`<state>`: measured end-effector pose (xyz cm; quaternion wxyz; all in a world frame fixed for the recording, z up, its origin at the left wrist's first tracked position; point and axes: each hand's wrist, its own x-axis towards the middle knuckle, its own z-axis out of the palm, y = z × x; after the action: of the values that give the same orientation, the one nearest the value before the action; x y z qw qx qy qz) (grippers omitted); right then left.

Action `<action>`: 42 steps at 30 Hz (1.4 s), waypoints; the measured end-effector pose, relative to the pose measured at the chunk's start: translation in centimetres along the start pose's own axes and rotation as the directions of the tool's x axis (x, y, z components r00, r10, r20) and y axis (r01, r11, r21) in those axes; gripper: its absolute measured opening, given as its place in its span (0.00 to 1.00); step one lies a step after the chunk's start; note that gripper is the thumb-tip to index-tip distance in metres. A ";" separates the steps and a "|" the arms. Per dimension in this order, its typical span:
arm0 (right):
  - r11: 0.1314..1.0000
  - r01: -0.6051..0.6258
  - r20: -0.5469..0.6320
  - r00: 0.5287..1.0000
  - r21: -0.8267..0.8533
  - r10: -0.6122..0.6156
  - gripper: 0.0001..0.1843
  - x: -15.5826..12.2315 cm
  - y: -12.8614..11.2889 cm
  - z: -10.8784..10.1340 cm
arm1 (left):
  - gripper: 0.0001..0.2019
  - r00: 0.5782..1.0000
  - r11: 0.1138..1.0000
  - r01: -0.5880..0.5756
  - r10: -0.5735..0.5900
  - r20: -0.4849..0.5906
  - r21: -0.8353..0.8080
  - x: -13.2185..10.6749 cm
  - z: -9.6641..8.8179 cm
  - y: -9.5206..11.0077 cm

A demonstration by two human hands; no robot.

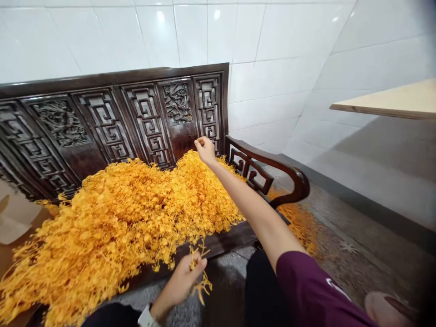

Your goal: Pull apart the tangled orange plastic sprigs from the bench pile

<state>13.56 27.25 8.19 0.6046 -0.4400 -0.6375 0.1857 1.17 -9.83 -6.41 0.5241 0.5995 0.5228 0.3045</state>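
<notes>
A big heap of orange plastic flower sprigs (129,213) covers the seat of a dark carved wooden bench (112,118). My right hand (205,149) reaches far out over the heap's back right end, fingers curled together near the bench back; what it pinches is too small to make out. My left hand (185,278) is low in front of the bench edge, closed on a small orange sprig (201,284) that dangles below the fingers. A white band is on my left wrist.
The bench armrest (272,170) curves at the right, with more orange sprigs (299,222) spilled on the floor beyond it. White tiled walls stand behind. A light wooden board (391,102) juts in at upper right. Brown cardboard (13,213) lies at the far left.
</notes>
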 end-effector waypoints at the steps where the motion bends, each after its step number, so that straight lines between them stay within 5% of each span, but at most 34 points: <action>1: 1.000 -0.003 -0.023 1.000 -0.026 0.002 0.09 2.7 0.6 1.4 | 0.33 0.998 0.997 0.053 -0.054 -0.009 -0.055 0.1 -0.5 -1.2; 4: 0.995 -0.017 -0.078 0.997 -0.103 0.009 0.09 9.9 2.3 4.7 | 0.36 0.980 0.963 0.201 -0.197 0.037 -0.181 0.6 -2.3 -2.8; 7: 0.985 -0.024 -0.102 0.995 -0.173 0.006 0.09 14.7 3.8 7.0 | 0.36 0.970 0.947 0.241 -0.233 0.062 -0.212 1.6 -4.2 -2.4; 15: 0.964 0.016 -0.173 0.983 -0.267 -0.064 0.13 21.0 8.4 10.6 | 0.35 0.955 0.905 0.294 -0.264 0.136 -0.308 3.6 -6.0 -2.4; 21: 0.971 0.064 -0.202 0.973 -0.229 -0.111 0.16 22.4 10.7 12.4 | 0.38 0.918 0.872 0.386 -0.331 0.218 -0.301 3.4 -6.1 -4.3; 29: 0.981 0.010 -0.235 0.970 -0.196 -0.057 0.17 23.2 11.6 13.8 | 0.36 0.953 0.889 0.297 -0.251 0.173 -0.349 4.0 -6.5 -5.7; 42: 0.975 -0.132 -0.273 0.959 -0.178 0.080 0.11 22.2 9.3 13.8 | 0.34 0.942 0.848 0.333 -0.279 0.187 -0.412 4.0 -6.4 -5.0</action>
<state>6.46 53.85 11.78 0.6275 -0.5512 -0.5418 0.0947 -5.17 -4.54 -10.19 0.7174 0.3925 0.4972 0.2899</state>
